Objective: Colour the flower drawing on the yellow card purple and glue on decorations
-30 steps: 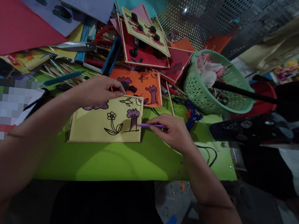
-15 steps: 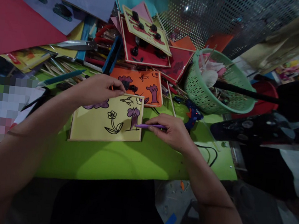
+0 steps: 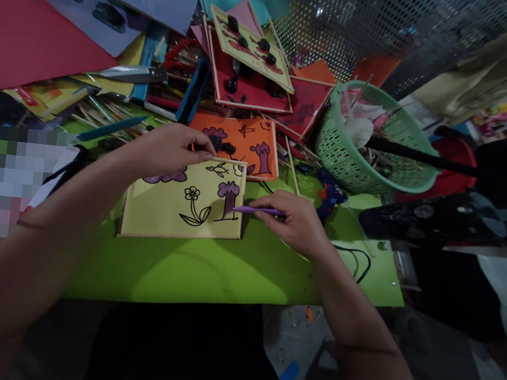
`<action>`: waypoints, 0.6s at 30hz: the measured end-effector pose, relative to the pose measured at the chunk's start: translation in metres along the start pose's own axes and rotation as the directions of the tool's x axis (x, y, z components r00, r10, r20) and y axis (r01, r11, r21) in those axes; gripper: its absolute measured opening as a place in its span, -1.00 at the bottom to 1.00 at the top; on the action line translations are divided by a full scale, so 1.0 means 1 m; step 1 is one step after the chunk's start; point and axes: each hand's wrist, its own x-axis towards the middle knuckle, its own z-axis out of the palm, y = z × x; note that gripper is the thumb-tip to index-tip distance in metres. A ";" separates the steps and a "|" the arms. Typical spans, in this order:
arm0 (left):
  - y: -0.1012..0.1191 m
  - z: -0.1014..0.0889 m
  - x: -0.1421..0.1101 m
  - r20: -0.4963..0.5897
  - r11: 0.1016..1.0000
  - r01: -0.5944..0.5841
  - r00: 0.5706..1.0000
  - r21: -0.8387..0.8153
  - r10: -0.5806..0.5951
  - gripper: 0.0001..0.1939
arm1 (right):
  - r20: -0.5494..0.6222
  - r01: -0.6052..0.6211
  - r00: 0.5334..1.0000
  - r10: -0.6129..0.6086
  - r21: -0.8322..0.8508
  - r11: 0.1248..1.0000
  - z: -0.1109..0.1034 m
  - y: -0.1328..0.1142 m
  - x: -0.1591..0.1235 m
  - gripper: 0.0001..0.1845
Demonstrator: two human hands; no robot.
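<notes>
My right hand (image 3: 293, 218) is closed around a purple felt-tip pen (image 3: 263, 211). The pen's tip touches the trunk of a drawn tree at the right side of a yellow picture card (image 3: 161, 210) with a thin wooden frame. Crown and trunk of that tree are purple, as is a cloud-like shape at upper left, partly covered by my left hand. A flower and a bird are in black outline only. My left hand (image 3: 178, 149) lies at the card's top edge, fingers bent and pinching down on the frame. Behind it lies an orange framed picture (image 3: 241, 131) with similar purple-coloured drawings.
Further back are stacked framed pictures (image 3: 252, 48), a knife (image 3: 134, 73), thin sticks and a teal pen (image 3: 111, 129). A green basket (image 3: 351, 164) full of scraps stands at right, near a blue glue gun (image 3: 331, 192) and its black cable. The green table (image 3: 208, 276) ends close to my lap.
The pen tip has shifted very slightly up along the tree trunk. My left hand stays on the card's top edge, and the whole view has moved a little.
</notes>
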 end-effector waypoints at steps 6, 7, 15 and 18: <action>0.002 0.000 0.001 -0.010 1.000 0.010 1.000 0.018 -0.010 -0.52 | 0.001 -0.007 1.000 0.007 -0.017 1.000 -0.001 0.000 -0.001 -0.87; 0.001 0.000 0.001 -0.024 0.999 -0.017 1.000 0.032 0.018 -0.53 | -0.015 -0.022 1.000 0.021 -0.037 0.999 -0.001 0.000 -0.001 -0.86; 0.003 -0.001 -0.001 0.023 0.998 0.058 0.998 0.002 -0.058 -0.52 | -0.036 -0.042 0.999 0.040 -0.052 0.998 -0.002 -0.001 -0.002 -0.86; 0.002 -0.001 0.000 -0.021 0.999 -0.013 1.000 0.041 0.014 -0.57 | -0.038 -0.052 0.998 0.050 -0.049 0.997 -0.002 -0.001 -0.003 -0.86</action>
